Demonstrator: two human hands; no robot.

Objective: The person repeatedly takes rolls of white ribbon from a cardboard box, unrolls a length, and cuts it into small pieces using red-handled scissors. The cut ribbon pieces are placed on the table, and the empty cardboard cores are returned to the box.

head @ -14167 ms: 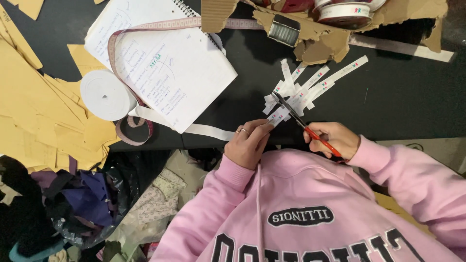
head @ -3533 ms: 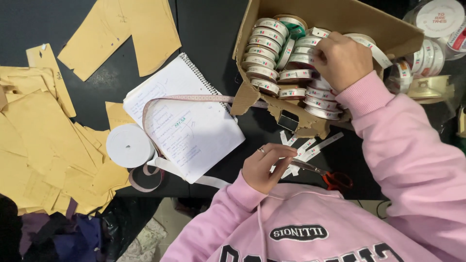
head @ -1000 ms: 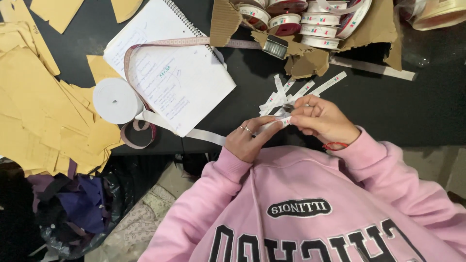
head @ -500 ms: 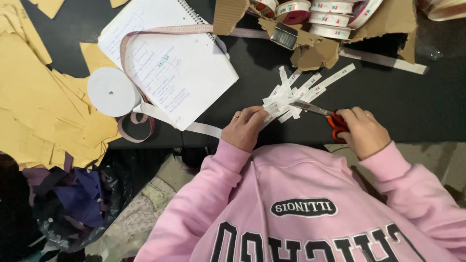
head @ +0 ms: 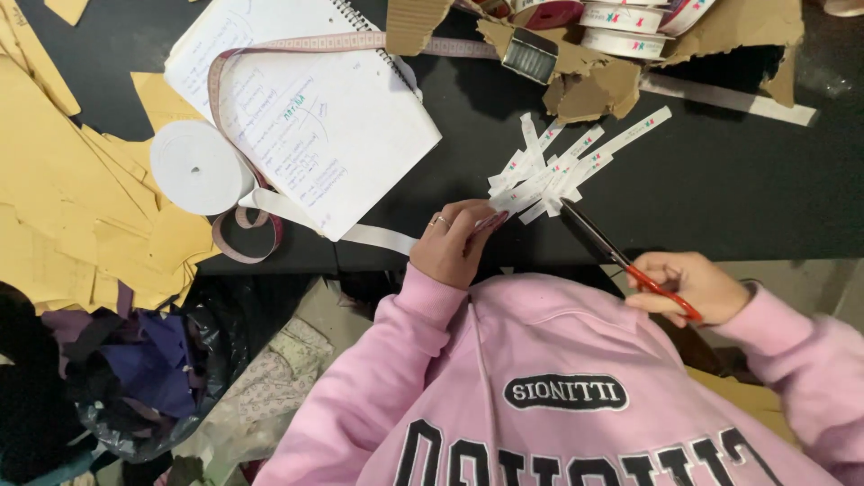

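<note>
Since half a second ago the right hand (head: 688, 286) has slid a little lower and further right, drawing the scissors back so that their dark blades now point up-left at the cut strips instead of lying among them, while the left hand has stayed at the near edge of the surface.

Fingers of the left hand (head: 453, 241) are curled closed, their tips pinching the near end of one white printed ribbon strip (head: 508, 203); a ring shows on one finger. That hand lies palm-down, wrist bent toward the body, its pink sleeve (head: 396, 342) running back to the chest. Fingers of the right hand are closed around the red handles of the scissors (head: 621, 256), knuckles toward the surface edge, forearm angled out to the person's right. Whether the blades are parted cannot be told.

Just beyond the left fingertips the pile of cut ribbon strips (head: 562, 162) fans out on the black surface (head: 720, 171). Further out lie an open spiral notebook (head: 306, 108) with a pink measuring tape (head: 270, 54) looped over it, a roll of white tape (head: 196, 167) beside it, brown paper pattern pieces (head: 63, 189) to the left, and a torn cardboard box (head: 612, 76) holding ribbon spools (head: 621, 16) at the far edge.
</note>
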